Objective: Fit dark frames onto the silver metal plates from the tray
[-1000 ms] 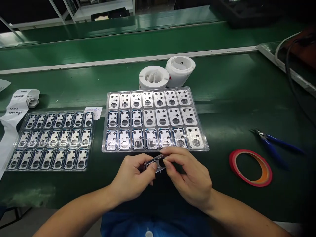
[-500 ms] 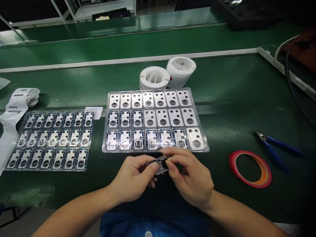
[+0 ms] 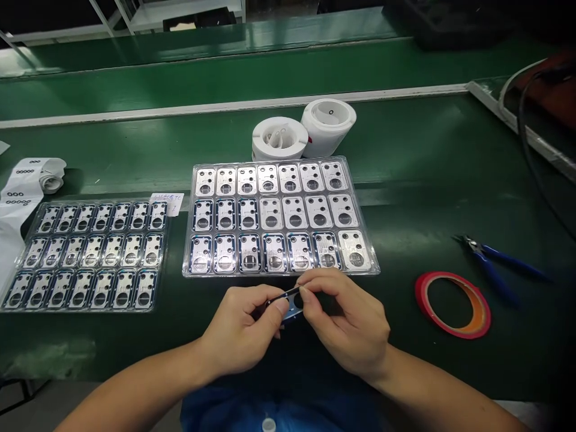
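A small metal plate [image 3: 290,305] with round holes is pinched between both my hands, just in front of the middle tray. My left hand [image 3: 243,330] grips its left end with thumb and fingers closed. My right hand [image 3: 348,321] pinches its right end, fingers curled. The clear plastic tray [image 3: 191,271] ahead holds three rows of the same metal plates, some with blue-edged film. A second tray [image 3: 162,255] of such plates lies to the left.
Two white rolls [image 3: 279,138] stand behind the middle tray. A red tape ring [image 3: 452,304] and blue-handled cutters [image 3: 499,264] lie at the right. A white label strip [image 3: 24,186] trails at far left. Cables [image 3: 526,120] run along the right edge of the green bench.
The plate has tilted more edge-on between my fingers and both hands have shifted slightly. The view has moved a little to the right.
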The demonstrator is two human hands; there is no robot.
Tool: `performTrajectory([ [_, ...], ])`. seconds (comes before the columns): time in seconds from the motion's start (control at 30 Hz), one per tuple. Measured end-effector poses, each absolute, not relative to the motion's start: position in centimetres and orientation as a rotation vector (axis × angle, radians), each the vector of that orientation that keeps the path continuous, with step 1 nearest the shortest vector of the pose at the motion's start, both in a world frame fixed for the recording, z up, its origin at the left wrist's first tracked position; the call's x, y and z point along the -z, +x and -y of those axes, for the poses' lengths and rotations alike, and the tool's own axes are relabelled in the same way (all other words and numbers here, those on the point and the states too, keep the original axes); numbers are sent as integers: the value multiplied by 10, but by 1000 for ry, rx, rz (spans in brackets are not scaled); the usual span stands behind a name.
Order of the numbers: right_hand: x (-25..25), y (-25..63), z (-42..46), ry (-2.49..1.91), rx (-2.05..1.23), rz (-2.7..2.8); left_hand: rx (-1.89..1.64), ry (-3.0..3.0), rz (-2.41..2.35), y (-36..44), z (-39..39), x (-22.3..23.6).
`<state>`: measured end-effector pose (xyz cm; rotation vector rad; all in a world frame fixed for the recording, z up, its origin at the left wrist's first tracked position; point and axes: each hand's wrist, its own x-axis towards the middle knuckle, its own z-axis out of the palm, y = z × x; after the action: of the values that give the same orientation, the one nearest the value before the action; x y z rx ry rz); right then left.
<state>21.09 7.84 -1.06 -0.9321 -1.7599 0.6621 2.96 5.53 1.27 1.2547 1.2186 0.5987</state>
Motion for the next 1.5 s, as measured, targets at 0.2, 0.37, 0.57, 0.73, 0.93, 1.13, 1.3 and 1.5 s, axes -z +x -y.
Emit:
performTrajectory([
  [0.2,8,209,-78,-948,-670,1756,-593,1266,-1228,31,-55,-12],
  [0.37,7,209,-77,-932,-681,1781,-580,1244,-1247,33,-56,-14],
  [0.57,5,209,-77,-884,-699,1853,-578,1262,-1244,33,-58,-14],
  [0.73,9,210,-73,-904,-652,1868,-630,1365,-1294,34,-58,-12],
  [0.93,3,217,-75,-992,-603,1826,-687,1325,-1335,31,-57,-13],
  [1.13,4,217,-80,-1061,-1256,1765,-681,1242,-1312,30,-59,-12],
  [1.3,9,218,-81,-1066,-1494,1649,-656,1209,-1279,30,-59,-12],
  [1.5,8,218,-83,-1028,-1499,1659,-630,1120,-1269,30,-59,-13],
])
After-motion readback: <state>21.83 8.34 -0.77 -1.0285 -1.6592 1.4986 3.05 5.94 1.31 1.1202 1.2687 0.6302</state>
